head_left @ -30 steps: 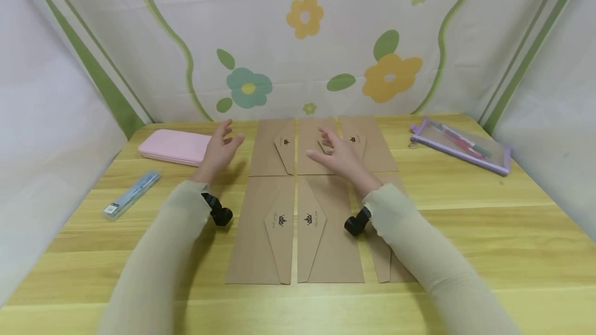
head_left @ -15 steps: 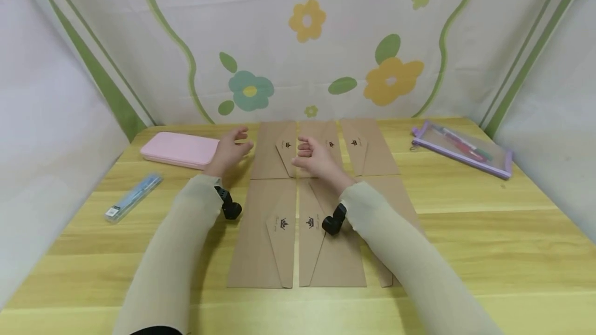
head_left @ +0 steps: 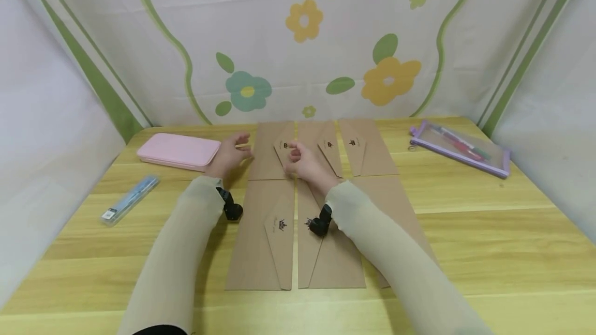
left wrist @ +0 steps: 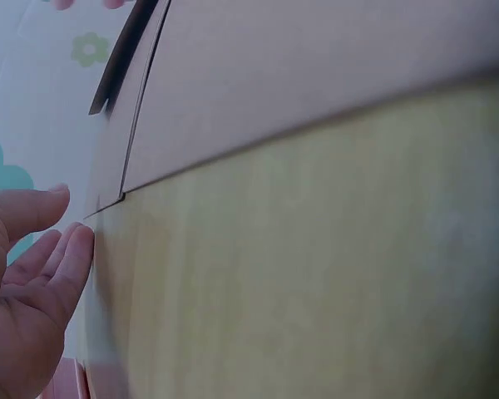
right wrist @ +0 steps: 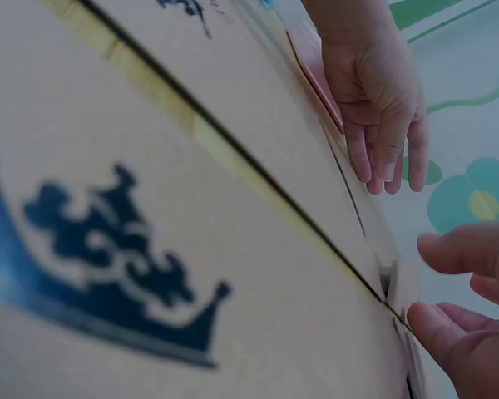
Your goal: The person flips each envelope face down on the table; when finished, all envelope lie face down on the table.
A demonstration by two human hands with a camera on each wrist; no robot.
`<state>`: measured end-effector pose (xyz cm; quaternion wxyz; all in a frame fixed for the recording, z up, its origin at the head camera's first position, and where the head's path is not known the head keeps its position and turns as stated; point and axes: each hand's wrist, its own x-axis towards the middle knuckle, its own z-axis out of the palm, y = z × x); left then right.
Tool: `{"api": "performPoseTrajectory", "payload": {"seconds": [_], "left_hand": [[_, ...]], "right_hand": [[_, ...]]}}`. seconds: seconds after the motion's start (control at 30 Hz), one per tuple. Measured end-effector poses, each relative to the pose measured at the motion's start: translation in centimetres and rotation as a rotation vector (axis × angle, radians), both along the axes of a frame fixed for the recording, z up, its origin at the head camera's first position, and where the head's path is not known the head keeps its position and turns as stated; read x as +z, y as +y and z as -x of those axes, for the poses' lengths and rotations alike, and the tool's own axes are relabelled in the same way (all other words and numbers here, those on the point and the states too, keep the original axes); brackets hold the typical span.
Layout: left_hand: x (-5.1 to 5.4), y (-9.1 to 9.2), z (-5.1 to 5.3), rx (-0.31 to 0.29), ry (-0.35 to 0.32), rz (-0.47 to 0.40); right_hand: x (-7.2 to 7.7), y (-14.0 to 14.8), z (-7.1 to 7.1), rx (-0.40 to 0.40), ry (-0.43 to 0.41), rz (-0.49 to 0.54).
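Note:
Brown kraft envelopes lie flat in two rows, their pointed flaps printed with dark crowns. My left hand [head_left: 228,155] is at the left edge of the back-left envelope [head_left: 263,156], fingers loosely bent. In the left wrist view, thumb and fingers stand apart with nothing between them. Over the right edge of that same envelope, near its flap, is my right hand [head_left: 304,163], which partly covers the back-middle envelope [head_left: 307,131]. In the right wrist view a gap shows between thumb and fingers. Whether either hand touches the paper, I cannot tell.
A pink case [head_left: 179,150] lies beside my left hand, with a slim clear box [head_left: 130,199] nearer me. At right is a purple-edged zip pouch [head_left: 461,148] holding pens. The front-left envelope [head_left: 258,237] and front-middle envelope [head_left: 342,262] lie nearer me. A flowered cloth [head_left: 298,66] hangs behind.
My right hand has moved left from the back-right envelopes to the back-left one. My left hand has shifted right and slightly nearer, up to its left edge. The envelopes stay in place.

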<state>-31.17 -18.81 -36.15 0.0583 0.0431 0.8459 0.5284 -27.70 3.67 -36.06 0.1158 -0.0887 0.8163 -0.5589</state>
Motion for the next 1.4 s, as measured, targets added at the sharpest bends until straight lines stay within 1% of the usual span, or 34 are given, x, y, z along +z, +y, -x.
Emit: {"api": "performPoseTrajectory", "payload": {"seconds": [0.2, 0.3, 0.47, 0.63, 0.73, 0.87, 0.97, 1.0, 1.07, 1.2, 1.27, 1.37, 1.4], "left_hand": [[-0.3, 0.2, -0.1, 0.022, -0.022, 0.073], [-0.3, 0.2, -0.1, 0.027, -0.047, 0.059], [-0.4, 0.4, -0.1, 0.030, -0.089, -0.013], [-0.5, 0.6, -0.1, 0.043, -0.114, -0.063], [-0.6, 0.5, -0.1, 0.069, -0.129, -0.095], [-0.8, 0.3, -0.1, 0.115, -0.150, -0.192], [-1.1, 0.3, -0.1, 0.147, -0.145, -0.282], [-1.2, 0.3, -0.1, 0.151, -0.140, -0.300], [-1.4, 0.2, -0.1, 0.161, -0.132, -0.325], [-1.5, 0.1, -0.1, 0.163, -0.114, -0.328], [-1.4, 0.1, -0.1, 0.165, -0.106, -0.355], [-1.3, 0.1, -0.1, 0.180, -0.112, -0.427], [-1.2, 0.1, 0.0, 0.186, -0.115, -0.464]], "right_hand": [[-0.7, -0.4, 0.0, -0.040, 0.009, -0.101], [-0.7, -0.6, 0.0, -0.049, 0.015, -0.147], [-0.5, -0.8, 0.0, -0.059, 0.031, -0.182], [-0.2, -0.7, -0.1, -0.062, 0.010, -0.179], [-0.2, -0.8, -0.1, -0.060, 0.003, -0.166], [-0.1, -1.0, -0.1, -0.056, -0.005, -0.146], [-0.1, -1.0, -0.1, -0.053, -0.007, -0.142], [-0.1, -1.0, -0.1, -0.052, -0.010, -0.138], [-0.1, -1.0, 0.0, -0.052, -0.018, -0.140], [-0.1, -1.0, 0.2, -0.040, -0.035, -0.140], [-0.1, -1.0, 0.2, -0.027, -0.036, -0.145], [-0.1, -1.1, 0.3, -0.007, -0.025, -0.161], [-0.1, -1.2, 0.4, -0.003, -0.020, -0.166]]}}
